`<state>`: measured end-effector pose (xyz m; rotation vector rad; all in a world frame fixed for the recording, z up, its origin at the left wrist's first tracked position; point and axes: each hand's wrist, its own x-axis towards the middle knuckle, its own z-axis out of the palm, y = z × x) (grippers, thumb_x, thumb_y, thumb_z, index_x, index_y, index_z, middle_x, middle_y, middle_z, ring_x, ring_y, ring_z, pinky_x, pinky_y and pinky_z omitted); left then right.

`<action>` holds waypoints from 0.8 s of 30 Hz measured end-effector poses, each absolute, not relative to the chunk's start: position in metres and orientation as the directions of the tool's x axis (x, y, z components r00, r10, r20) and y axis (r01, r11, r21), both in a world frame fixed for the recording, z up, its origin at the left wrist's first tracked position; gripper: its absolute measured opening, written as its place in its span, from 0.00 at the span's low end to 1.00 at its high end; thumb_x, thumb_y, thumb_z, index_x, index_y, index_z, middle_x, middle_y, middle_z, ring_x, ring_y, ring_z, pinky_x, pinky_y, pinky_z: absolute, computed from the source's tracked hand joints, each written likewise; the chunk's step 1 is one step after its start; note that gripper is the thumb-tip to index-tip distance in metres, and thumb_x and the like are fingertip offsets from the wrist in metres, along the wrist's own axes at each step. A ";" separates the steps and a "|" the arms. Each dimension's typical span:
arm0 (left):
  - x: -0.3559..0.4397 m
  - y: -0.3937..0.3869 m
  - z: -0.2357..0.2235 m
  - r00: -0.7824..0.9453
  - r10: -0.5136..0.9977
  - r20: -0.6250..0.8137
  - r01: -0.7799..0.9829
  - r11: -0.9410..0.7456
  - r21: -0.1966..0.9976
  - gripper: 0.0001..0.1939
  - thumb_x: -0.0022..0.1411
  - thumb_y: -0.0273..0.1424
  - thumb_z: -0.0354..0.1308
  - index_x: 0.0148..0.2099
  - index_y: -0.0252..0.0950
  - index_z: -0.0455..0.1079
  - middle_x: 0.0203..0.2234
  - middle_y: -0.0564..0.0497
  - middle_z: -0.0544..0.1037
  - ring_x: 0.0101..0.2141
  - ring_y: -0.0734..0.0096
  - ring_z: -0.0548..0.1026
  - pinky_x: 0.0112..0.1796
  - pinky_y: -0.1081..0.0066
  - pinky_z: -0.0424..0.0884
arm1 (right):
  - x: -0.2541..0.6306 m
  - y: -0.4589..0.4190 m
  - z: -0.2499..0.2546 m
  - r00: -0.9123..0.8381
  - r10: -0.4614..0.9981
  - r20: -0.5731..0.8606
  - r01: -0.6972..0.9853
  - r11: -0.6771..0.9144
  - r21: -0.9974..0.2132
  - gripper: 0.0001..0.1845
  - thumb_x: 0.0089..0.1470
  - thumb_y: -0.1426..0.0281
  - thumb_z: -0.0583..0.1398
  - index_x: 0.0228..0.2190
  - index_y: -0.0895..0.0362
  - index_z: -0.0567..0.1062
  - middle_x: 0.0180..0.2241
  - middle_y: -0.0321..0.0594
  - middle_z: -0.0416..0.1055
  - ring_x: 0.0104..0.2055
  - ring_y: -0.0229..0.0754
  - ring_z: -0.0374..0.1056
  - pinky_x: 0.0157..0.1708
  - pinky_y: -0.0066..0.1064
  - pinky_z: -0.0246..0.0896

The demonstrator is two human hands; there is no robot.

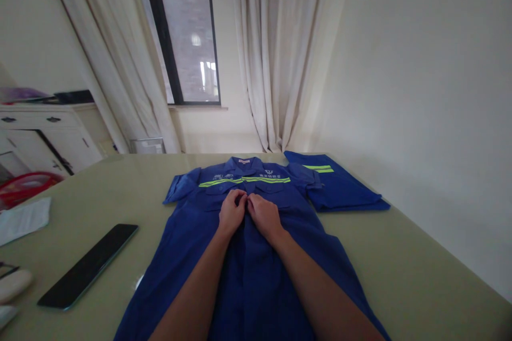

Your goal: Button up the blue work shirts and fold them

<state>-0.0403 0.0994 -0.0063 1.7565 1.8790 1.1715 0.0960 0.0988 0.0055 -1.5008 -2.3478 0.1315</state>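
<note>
A blue work shirt (192, 256) with a yellow-green reflective stripe lies spread flat, front up, on the table (400, 266). My left hand (231, 212) and my right hand (263, 216) rest side by side on its chest, just below the stripe. Both have their fingers curled and pinched at the shirt's centre front edge. What lies under the fingertips is hidden.
A second blue garment (340, 186) lies folded at the back right of the table. A black phone (90, 265) lies at the left, with white objects (14, 283) and a white cloth (24, 218) near the left edge. Curtains, a window and a white cabinet (48, 136) stand behind.
</note>
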 end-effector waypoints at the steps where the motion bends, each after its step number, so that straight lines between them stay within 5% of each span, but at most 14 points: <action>1: -0.041 0.100 -0.006 -0.170 0.937 0.306 0.678 -0.114 0.726 0.09 0.68 0.30 0.53 0.43 0.40 0.76 0.42 0.50 0.81 0.46 0.67 0.77 0.50 0.70 0.71 | 0.097 0.099 0.006 -0.364 0.898 0.247 0.857 0.427 -0.288 0.16 0.72 0.61 0.45 0.46 0.49 0.71 0.45 0.38 0.76 0.42 0.42 0.74 0.37 0.29 0.61; 5: -0.040 0.100 -0.006 -0.080 0.949 0.305 0.696 -0.166 0.698 0.14 0.71 0.32 0.49 0.49 0.41 0.75 0.45 0.51 0.82 0.47 0.68 0.78 0.50 0.71 0.72 | 0.101 0.101 0.007 -0.265 0.939 0.221 0.871 0.331 -0.363 0.17 0.71 0.61 0.47 0.42 0.51 0.74 0.42 0.39 0.77 0.42 0.43 0.74 0.38 0.30 0.61; 8: -0.036 0.098 -0.009 -0.078 0.957 0.281 0.748 -0.130 0.651 0.20 0.72 0.28 0.41 0.56 0.40 0.72 0.51 0.47 0.80 0.52 0.65 0.76 0.55 0.66 0.69 | 0.101 0.103 0.007 -0.244 0.918 0.312 0.836 0.362 -0.412 0.17 0.70 0.63 0.48 0.51 0.52 0.72 0.48 0.41 0.75 0.49 0.44 0.71 0.45 0.31 0.62; 11: -0.029 0.092 -0.013 -0.056 0.962 0.269 0.817 -0.110 0.566 0.20 0.69 0.25 0.47 0.58 0.41 0.71 0.60 0.46 0.74 0.64 0.61 0.65 0.66 0.56 0.52 | 0.100 0.104 0.005 -0.339 0.851 0.401 0.769 0.496 -0.403 0.22 0.68 0.69 0.49 0.60 0.52 0.67 0.57 0.42 0.70 0.58 0.42 0.64 0.56 0.31 0.57; 14: -0.022 0.079 -0.012 -0.012 0.970 0.243 0.864 -0.112 0.491 0.22 0.66 0.25 0.51 0.59 0.46 0.70 0.65 0.50 0.67 0.68 0.60 0.57 0.68 0.53 0.42 | 0.100 0.103 0.003 -0.395 0.865 0.310 0.772 0.495 -0.398 0.22 0.66 0.73 0.48 0.57 0.52 0.71 0.56 0.41 0.73 0.57 0.40 0.66 0.56 0.30 0.57; 18: -0.017 0.060 0.002 0.007 0.981 0.194 0.906 -0.088 0.415 0.19 0.66 0.29 0.52 0.58 0.46 0.70 0.65 0.49 0.68 0.66 0.58 0.61 0.65 0.55 0.52 | 0.098 0.105 0.010 -0.256 0.944 0.208 0.869 0.319 -0.378 0.21 0.66 0.70 0.49 0.57 0.51 0.70 0.47 0.43 0.78 0.48 0.44 0.73 0.47 0.33 0.63; 24: -0.022 0.068 0.024 -0.153 0.978 0.138 0.920 0.091 0.380 0.15 0.69 0.34 0.46 0.47 0.40 0.73 0.42 0.41 0.82 0.44 0.55 0.80 0.46 0.61 0.70 | 0.088 0.121 0.024 -0.277 0.951 0.139 0.902 0.307 -0.304 0.15 0.66 0.63 0.53 0.50 0.49 0.73 0.44 0.45 0.78 0.46 0.49 0.75 0.42 0.36 0.64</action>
